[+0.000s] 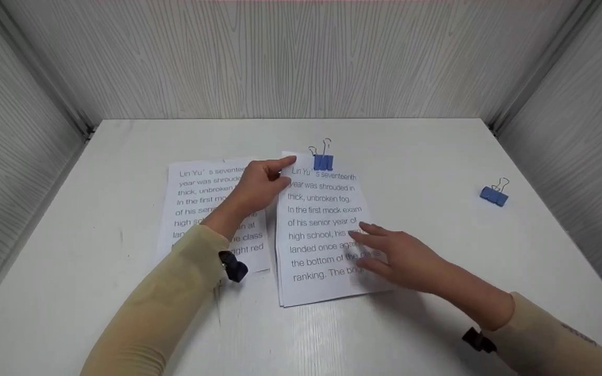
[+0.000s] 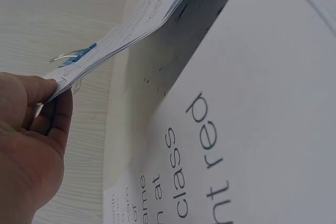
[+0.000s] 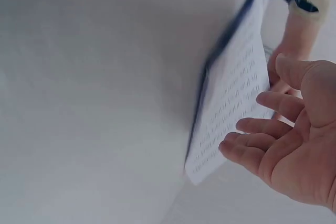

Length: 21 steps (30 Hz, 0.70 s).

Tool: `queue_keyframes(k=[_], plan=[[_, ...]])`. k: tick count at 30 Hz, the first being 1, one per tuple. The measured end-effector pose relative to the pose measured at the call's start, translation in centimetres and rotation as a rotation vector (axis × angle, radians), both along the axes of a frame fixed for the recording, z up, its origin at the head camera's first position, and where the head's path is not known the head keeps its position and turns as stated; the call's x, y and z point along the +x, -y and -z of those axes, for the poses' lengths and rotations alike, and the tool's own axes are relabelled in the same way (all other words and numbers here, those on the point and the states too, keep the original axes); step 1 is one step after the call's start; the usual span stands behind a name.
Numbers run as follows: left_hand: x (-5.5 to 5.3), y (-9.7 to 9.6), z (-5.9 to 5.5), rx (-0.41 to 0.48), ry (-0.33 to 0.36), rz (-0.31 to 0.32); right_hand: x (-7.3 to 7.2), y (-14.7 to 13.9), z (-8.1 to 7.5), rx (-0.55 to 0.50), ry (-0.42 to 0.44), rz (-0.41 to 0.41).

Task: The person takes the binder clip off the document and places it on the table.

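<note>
A stack of printed paper sheets point(image 1: 322, 219) has a blue binder clip point(image 1: 323, 162) on its top edge, the wire handles sticking up. My left hand point(image 1: 259, 188) pinches the stack's top left corner between thumb and fingers. Seen from the left wrist, the pinched sheets point(image 2: 121, 38) are raised off the table at that corner. Over the stack's lower right side is my right hand point(image 1: 405, 261), fingers spread and holding nothing. The right wrist view shows its palm point(image 3: 299, 166) beside the sheets; whether the fingertips touch the paper I cannot tell.
Another printed stack point(image 1: 181, 183) lies to the left, partly hidden under my left arm. A second blue binder clip point(image 1: 494, 196) sits on the white table point(image 1: 426, 151) at the right. Wood-grain panels point(image 1: 290, 57) close off the back and both sides.
</note>
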<state>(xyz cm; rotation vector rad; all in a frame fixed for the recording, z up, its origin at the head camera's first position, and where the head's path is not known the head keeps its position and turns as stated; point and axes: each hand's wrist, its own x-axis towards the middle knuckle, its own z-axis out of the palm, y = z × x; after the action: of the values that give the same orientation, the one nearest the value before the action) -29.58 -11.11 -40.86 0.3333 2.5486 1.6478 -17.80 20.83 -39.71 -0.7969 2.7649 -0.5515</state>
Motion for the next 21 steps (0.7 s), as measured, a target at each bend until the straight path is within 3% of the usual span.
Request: queue_keyframes(k=[13,16,21], plan=[[2.2,-0.2,-0.8,0.123,-0.075,0.063,-6.6,-3.5,-4.2,-0.202,-0.099,0.094],[2.5,-0.3,-0.9,0.152,-0.083,0.090,-8.2,-3.9,-4.9,-0.262,-0.078,0.125],[3.1,-0.6,-1.1,0.206,-0.082,0.128,-10.6,-4.2,-5.6,-0.409,0.030,0.177]])
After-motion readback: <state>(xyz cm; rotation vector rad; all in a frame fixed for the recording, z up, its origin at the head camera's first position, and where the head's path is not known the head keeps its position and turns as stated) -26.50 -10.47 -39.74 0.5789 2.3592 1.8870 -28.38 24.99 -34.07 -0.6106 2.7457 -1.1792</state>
